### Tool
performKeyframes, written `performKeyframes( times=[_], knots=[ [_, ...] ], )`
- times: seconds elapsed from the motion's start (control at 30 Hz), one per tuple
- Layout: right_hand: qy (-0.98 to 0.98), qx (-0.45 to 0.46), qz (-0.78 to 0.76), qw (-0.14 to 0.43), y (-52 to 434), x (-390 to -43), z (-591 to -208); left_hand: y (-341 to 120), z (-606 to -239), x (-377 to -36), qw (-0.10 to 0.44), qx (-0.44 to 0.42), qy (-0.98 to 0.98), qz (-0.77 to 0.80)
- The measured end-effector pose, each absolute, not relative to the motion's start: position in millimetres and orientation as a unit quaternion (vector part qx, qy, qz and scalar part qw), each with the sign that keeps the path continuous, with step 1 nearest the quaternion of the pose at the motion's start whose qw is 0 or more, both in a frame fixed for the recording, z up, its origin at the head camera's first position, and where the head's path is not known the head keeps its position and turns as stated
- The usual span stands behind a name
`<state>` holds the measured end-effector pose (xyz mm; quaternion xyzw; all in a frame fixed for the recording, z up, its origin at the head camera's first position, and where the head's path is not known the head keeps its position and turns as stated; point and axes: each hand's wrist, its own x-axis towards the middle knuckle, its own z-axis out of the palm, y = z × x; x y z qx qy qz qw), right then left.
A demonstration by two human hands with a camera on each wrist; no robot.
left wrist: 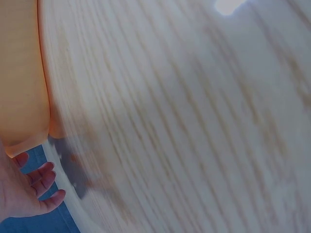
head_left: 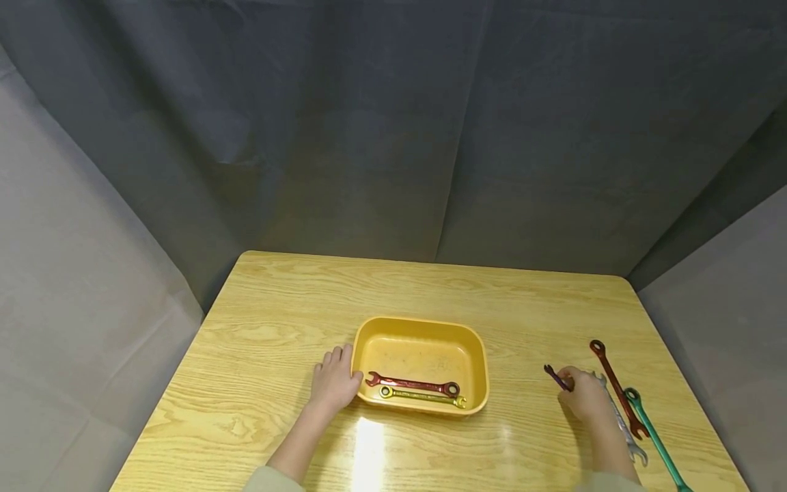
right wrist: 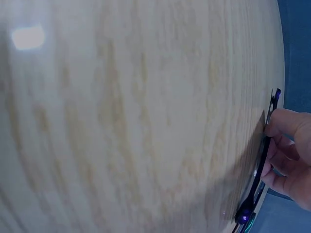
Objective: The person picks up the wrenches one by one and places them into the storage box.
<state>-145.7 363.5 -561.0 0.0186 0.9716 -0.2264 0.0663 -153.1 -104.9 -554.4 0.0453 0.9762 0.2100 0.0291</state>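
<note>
My left hand is at the left end of a yellow plastic bin, thumb at the rim and fingers loosely bent along the outside. The left wrist view shows those fingers beside the bin's wall. In the bin lie a red combination wrench and a yellow-green one. On the right, my right hand pinches a dark purple wrench between thumb and fingers, close over the table; the right wrist view shows this wrench running lengthwise past the fingertips.
A silver wrench, partly hidden by my right hand, lies on the wooden table. Beside it are a dark red wrench and a long green wrench near the right edge. Grey curtains hang around the table.
</note>
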Motion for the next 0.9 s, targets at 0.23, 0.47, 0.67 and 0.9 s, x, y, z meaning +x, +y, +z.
performKeyframes(
  times=[0.23,0.47,0.67,0.9],
  knots=[
    [0.972,0.02,-0.227,0.059,362.4,-145.9,-559.9,-106.3,-554.5,-153.9,0.025,0.049,0.975,0.214],
    [0.971,0.018,-0.234,0.051,362.2,-144.7,-562.0,-106.1,-553.4,-153.9,0.035,0.042,0.976,0.212],
    [0.971,0.023,-0.233,0.039,361.2,-142.6,-561.3,-105.5,-553.5,-153.7,0.039,0.041,0.975,0.215],
    [0.969,0.027,-0.244,0.027,358.6,-140.9,-557.2,-105.7,-554.0,-153.2,0.037,0.043,0.976,0.211]
  ],
)
